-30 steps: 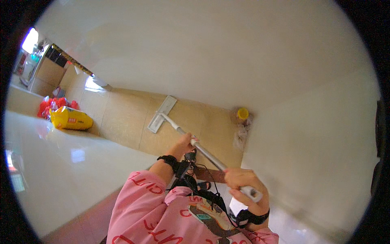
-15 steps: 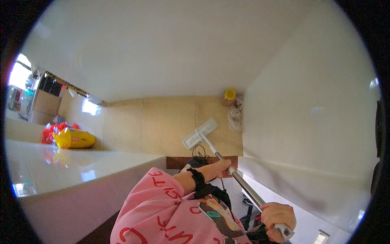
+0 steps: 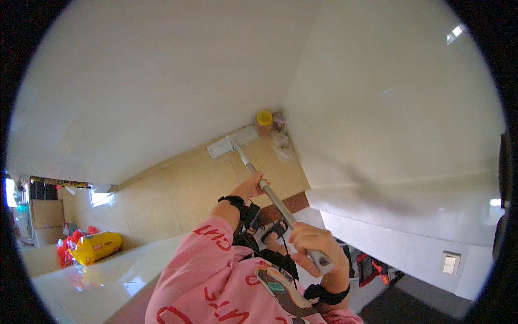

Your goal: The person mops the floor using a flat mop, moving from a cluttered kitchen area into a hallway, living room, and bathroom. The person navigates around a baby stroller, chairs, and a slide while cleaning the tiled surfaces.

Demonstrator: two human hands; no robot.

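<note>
A flat mop [image 3: 277, 202] runs slantwise across the middle, gripped by both hands. My left hand [image 3: 250, 186] is closed around the pole partway down, arm stretched forward. Near the top end of the handle, my right hand [image 3: 315, 244] wraps the pole with its fingers. The white rectangular mop head [image 3: 220, 147] lies on the tan tiled floor [image 3: 183, 186], along the foot of the far wall. Just to its right, in the corner, stands a jar with a yellow lid [image 3: 264, 117], with a clear plastic bag [image 3: 281, 144] beside it.
White walls [image 3: 372, 113] rise ahead and to the right. At the left lie a yellow package [image 3: 100, 247] and a red bag [image 3: 66, 251] by a glossy white wall [image 3: 108, 281]. A light switch [image 3: 451, 263] sits on the right wall. Brown doorsill [image 3: 294, 203] crosses the floor before my feet.
The mop head has moved forward, up to the far wall and near the jar. Both hands have gone forward with the pole, and my view has turned.
</note>
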